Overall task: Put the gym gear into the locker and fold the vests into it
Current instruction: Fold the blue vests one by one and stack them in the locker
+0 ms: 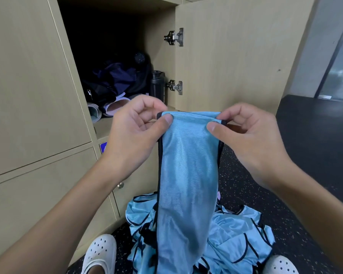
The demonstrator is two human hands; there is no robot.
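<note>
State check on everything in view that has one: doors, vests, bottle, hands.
Tan wooden locker door: open.
Lower locker door with knob: shut.
Light-blue mesh vest with black trim: hanging, not yet in locker.
Left hand: pinching vest's top corner.
Right hand: pinching other top corner.
Pile of light-blue vests: crumpled on floor.
Black bottle: upright in locker.

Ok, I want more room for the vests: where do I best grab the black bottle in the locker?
Probably grip the black bottle round its body, below the lid, reaching in from the front: it stands upright beside the right locker wall, with dark clothes heaped on its left.
</note>
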